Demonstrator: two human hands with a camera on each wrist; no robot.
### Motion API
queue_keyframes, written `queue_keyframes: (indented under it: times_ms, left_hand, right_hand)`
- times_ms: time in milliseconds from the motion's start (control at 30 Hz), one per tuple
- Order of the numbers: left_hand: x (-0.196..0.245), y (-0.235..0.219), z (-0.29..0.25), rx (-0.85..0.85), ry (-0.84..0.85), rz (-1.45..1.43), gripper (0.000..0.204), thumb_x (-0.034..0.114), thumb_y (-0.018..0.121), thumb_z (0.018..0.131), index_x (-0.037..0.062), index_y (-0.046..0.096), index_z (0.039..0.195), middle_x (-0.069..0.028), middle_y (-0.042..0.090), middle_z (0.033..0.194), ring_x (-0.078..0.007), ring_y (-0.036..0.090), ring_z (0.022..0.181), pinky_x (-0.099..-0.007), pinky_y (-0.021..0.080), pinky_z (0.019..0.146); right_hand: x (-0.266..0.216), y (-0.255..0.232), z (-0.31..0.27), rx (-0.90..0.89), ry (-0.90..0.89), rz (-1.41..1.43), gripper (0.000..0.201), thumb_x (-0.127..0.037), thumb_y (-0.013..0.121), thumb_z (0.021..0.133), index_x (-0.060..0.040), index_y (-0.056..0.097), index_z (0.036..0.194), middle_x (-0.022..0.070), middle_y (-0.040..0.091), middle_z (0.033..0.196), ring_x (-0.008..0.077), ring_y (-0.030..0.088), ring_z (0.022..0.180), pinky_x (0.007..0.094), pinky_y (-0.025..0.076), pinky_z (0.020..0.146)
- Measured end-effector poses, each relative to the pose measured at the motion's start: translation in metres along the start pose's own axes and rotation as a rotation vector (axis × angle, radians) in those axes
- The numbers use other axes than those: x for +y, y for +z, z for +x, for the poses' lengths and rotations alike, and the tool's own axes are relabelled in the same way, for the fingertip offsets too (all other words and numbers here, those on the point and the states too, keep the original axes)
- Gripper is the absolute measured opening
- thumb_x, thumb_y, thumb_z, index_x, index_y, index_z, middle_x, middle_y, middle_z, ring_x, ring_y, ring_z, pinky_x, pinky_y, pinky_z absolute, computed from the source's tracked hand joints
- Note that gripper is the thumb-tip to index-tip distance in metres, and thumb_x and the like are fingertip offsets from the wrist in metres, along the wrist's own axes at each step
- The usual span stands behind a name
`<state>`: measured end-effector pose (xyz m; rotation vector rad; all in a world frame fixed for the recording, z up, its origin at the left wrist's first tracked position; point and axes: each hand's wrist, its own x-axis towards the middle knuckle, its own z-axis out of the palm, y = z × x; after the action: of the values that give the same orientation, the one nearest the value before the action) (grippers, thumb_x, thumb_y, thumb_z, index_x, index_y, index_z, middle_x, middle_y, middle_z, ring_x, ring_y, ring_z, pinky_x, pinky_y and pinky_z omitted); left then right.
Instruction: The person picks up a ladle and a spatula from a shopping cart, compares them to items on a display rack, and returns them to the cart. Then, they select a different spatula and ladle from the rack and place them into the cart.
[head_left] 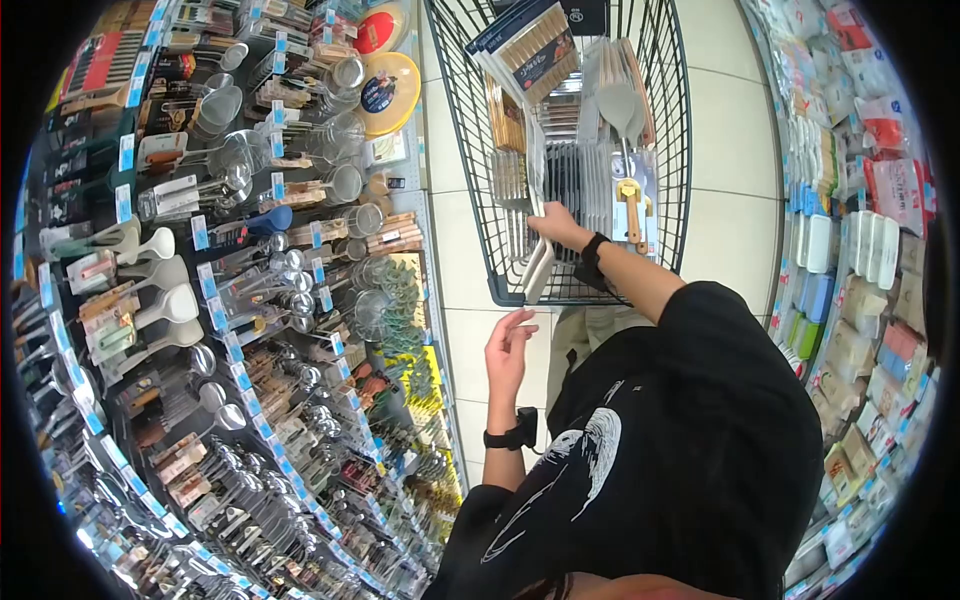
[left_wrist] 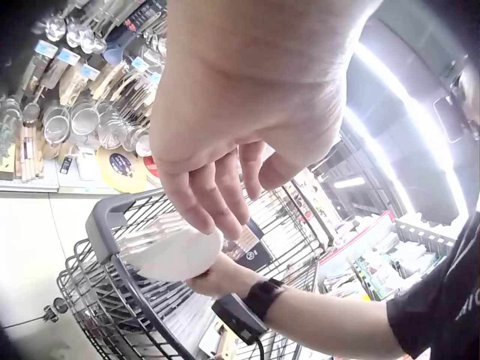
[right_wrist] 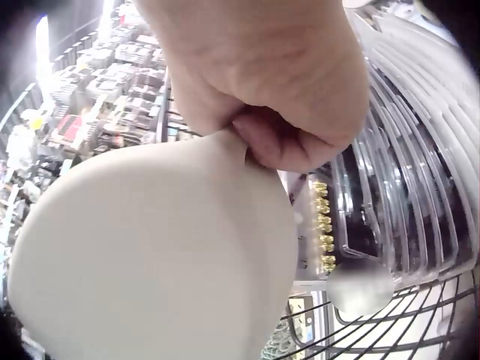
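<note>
My right hand (head_left: 562,228) reaches into the shopping cart (head_left: 497,298) and grips a beige spatula (head_left: 539,270) near where its neck meets the broad head. That head fills the lower left of the right wrist view, a wide smooth spatula blade (right_wrist: 150,255) below the curled fingers. Over the floor just outside the cart, my left hand (head_left: 508,350) hangs with loosely bent fingers and nothing in them. In the left wrist view, its fingertips overlap the spatula head.
Inside the cart lie packaged trays (head_left: 565,185), forks (head_left: 508,180), more pale spatulas (head_left: 618,105), a wooden-handled peeler (head_left: 630,210) and a box of wooden sticks (head_left: 540,60). Kitchen tools hang densely on the left shelves (head_left: 240,300). Packaged goods line the right shelves (head_left: 870,240).
</note>
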<state>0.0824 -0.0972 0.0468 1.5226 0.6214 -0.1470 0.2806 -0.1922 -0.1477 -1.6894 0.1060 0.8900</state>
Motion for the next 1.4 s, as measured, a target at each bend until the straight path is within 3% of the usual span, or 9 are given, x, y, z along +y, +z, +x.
queue_keyframes:
  times_ms: [267,433,633,767,833,933,1000,1133,1400]
  left_hand:
    - [0.019,-0.040,0.012,0.133,0.143,0.000,0.030,0.008,0.048,0.092,-0.0008,0.049,0.121,-0.0143,0.058,0.115,-0.0184,0.062,0.087,-0.0291,0.051,0.077]
    - [0.054,-0.037,0.036,-0.073,0.145,-0.159,0.079,0.042,0.063,0.084,0.0040,0.023,0.140,-0.0200,0.040,0.135,-0.0279,0.053,0.110,-0.0370,0.046,0.091]
    - [0.078,-0.015,0.058,-0.440,0.099,-0.450,0.102,0.058,0.070,0.069,0.0000,0.021,0.138,-0.0193,0.056,0.110,-0.0320,0.057,0.104,-0.0433,0.045,0.093]
    - [0.068,-0.012,0.057,-0.209,0.076,-0.396,0.072,0.039,0.074,0.074,-0.0027,0.041,0.122,-0.0130,0.060,0.098,-0.0283,0.062,0.091,-0.0378,0.053,0.080]
    - [0.064,-0.005,0.055,-0.110,0.127,-0.448,0.049,0.025,0.072,0.078,-0.0025,0.049,0.112,-0.0091,0.061,0.091,-0.0238,0.064,0.082,-0.0332,0.054,0.073]
    - [0.081,0.002,0.042,0.045,0.104,-0.308,0.023,0.012,0.066,0.081,0.0003,0.056,0.099,-0.0045,0.062,0.086,-0.0132,0.061,0.073,-0.0265,0.052,0.065]
    - [0.079,0.006,0.039,0.139,0.140,-0.293,0.020,0.010,0.065,0.082,0.0001,0.058,0.099,-0.0044,0.063,0.088,-0.0109,0.060,0.074,-0.0248,0.050,0.064]
    - [0.081,0.000,0.023,0.187,0.183,-0.295,0.020,0.006,0.064,0.082,-0.0010,0.061,0.101,-0.0051,0.065,0.093,-0.0095,0.060,0.079,-0.0244,0.049,0.069]
    - [0.075,-0.031,-0.020,0.141,0.353,-0.299,0.040,0.015,0.065,0.083,-0.0002,0.051,0.117,-0.0036,0.059,0.100,-0.0107,0.055,0.090,-0.0266,0.048,0.077]
  right_hand:
    - [-0.100,-0.015,-0.104,-0.059,-0.437,-0.220,0.035,-0.033,0.058,0.086,0.0016,0.056,0.084,0.0182,0.058,0.066,0.0318,0.060,0.062,0.0400,0.046,0.058]
    - [-0.119,-0.010,-0.152,-0.332,-0.807,-0.360,0.028,-0.030,0.058,0.088,-0.0024,0.054,0.083,0.0151,0.051,0.063,0.0326,0.052,0.056,0.0394,0.043,0.055]
    - [-0.115,0.006,-0.181,-0.622,-0.770,-0.258,0.029,-0.029,0.053,0.090,-0.0015,0.053,0.098,0.0202,0.059,0.085,0.0343,0.059,0.078,0.0422,0.047,0.072]
    - [-0.128,0.001,-0.189,-0.589,-0.516,-0.322,0.036,-0.033,0.055,0.089,0.0009,0.053,0.101,0.0191,0.056,0.078,0.0331,0.058,0.076,0.0401,0.046,0.073]
    - [-0.134,0.001,-0.190,-0.571,-0.583,-0.194,0.042,-0.036,0.061,0.086,0.0030,0.047,0.088,0.0060,0.039,0.062,0.0161,0.038,0.058,0.0339,0.035,0.053]
    - [-0.135,0.013,-0.194,-0.590,-0.385,-0.236,0.048,-0.033,0.057,0.087,0.0022,0.046,0.118,0.0161,0.060,0.091,0.0221,0.057,0.083,0.0327,0.046,0.075]
    - [-0.119,0.028,-0.197,-0.447,-0.421,0.157,0.048,-0.030,0.060,0.086,0.0008,0.048,0.121,0.0124,0.061,0.100,0.0183,0.056,0.094,0.0303,0.045,0.082]
    - [-0.124,0.026,-0.188,-0.757,-0.226,-0.189,0.040,-0.027,0.057,0.086,0.0027,0.054,0.113,0.0153,0.060,0.101,0.0185,0.056,0.095,0.0307,0.045,0.083]
    - [-0.095,0.044,-0.209,-0.696,-0.327,-0.322,0.022,-0.021,0.052,0.084,0.0001,0.057,0.090,0.0065,0.058,0.074,0.0152,0.055,0.071,0.0313,0.045,0.067]
